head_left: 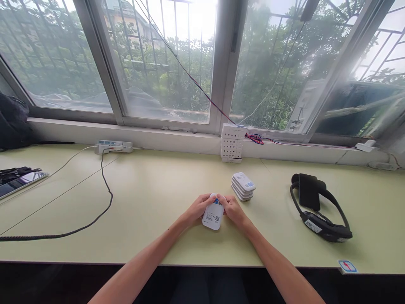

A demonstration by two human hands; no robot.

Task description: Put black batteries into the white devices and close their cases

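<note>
Between both hands I hold a flat white rounded device [212, 216] with a printed label, a QR code and a blue patch at its far end; its exact kind I cannot make out. My left hand [200, 206] grips its left side, thumb on top. On the other side my right hand [232, 207] closes round the far right corner, its thumb also near the blue patch. The fingers underneath are hidden. Just beyond my right hand sits a stack of similar white devices [243, 185], several high.
A black headset-like band [325, 228] with a dark flat panel lies to the right. At the back stand a white perforated block [232, 143] and a power strip [114, 146]. A black cable [109, 198] curves across the left. A tablet [22, 182] lies far left.
</note>
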